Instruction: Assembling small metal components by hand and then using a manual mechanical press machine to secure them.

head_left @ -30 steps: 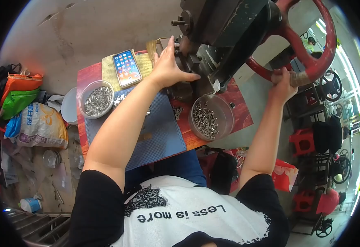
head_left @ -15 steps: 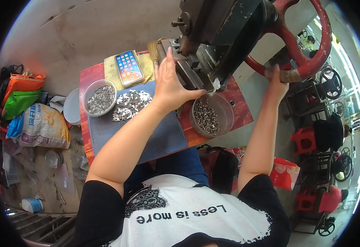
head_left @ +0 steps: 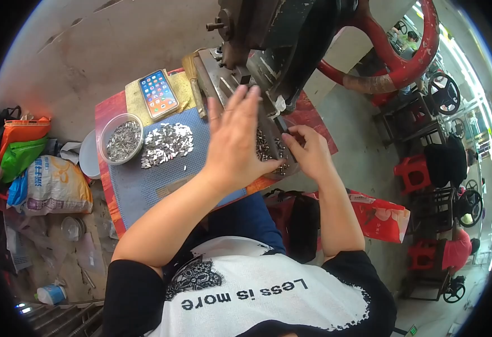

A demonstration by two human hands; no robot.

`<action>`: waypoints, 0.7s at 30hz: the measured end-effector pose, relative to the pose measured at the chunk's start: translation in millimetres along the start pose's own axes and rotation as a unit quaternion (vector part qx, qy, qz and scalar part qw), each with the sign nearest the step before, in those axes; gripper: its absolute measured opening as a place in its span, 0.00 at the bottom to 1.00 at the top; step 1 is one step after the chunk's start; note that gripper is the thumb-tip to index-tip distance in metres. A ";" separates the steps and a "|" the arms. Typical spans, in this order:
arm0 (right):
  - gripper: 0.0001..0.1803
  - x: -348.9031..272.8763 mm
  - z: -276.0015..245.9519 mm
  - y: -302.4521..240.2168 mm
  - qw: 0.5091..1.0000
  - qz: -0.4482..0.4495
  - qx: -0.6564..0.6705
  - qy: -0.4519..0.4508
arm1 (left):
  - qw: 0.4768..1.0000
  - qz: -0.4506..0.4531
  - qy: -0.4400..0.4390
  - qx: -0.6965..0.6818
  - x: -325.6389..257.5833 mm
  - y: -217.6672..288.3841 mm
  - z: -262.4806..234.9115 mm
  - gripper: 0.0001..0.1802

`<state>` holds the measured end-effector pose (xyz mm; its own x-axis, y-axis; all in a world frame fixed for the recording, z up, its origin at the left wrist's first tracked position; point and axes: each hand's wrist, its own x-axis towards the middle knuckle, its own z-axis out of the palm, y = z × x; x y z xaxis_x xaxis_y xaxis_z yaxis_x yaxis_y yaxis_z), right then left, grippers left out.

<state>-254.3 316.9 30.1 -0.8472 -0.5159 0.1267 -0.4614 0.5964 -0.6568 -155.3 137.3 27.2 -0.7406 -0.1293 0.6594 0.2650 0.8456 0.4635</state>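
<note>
My left hand (head_left: 232,140) is raised in front of the press, fingers spread, its thumb reaching over a clear round tub. I see nothing in it. The tub holds small metal pieces (head_left: 266,147) and is partly hidden by both hands. At the tub's right side, my right hand (head_left: 311,151) pinches a narrow dark bar (head_left: 281,124) between thumb and forefinger; its lower end is hidden. The press (head_left: 279,33) stands just beyond, with a red handwheel (head_left: 378,81) at its right.
On the blue mat (head_left: 130,194) lies a pile of small shiny pieces (head_left: 167,145), beside a round tub of thin metal parts (head_left: 123,141). A phone (head_left: 159,94) rests on a yellow cloth (head_left: 185,90). Bags (head_left: 57,185) stand left; other people work far right.
My right hand has left the handwheel and come down to the tub, taking hold of the dark bar. My left hand has moved from the press bed toward me. The view has shifted slightly.
</note>
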 end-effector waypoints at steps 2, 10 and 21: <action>0.15 1.6 6.1 8.4 0.999 -0.029 0.000 0.038 | 0.997 -0.066 0.010 0.031 -7.6 -5.3 -14.2 0.71; 0.17 30.7 14.0 19.2 0.974 0.073 0.215 0.014 | 0.917 -0.226 -0.276 0.177 -17.2 -58.4 -26.3 0.63; 0.18 -10.0 62.7 -61.1 0.896 -0.028 0.353 -0.267 | 0.979 -0.183 0.079 0.053 -59.4 -71.2 -90.7 0.16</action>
<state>-201.1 247.1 22.3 -0.4937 -0.8663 -0.0763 -0.0568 0.1197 -0.9912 -74.2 37.8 8.7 -0.6674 -0.5044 0.5478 -0.0715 0.7757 0.6270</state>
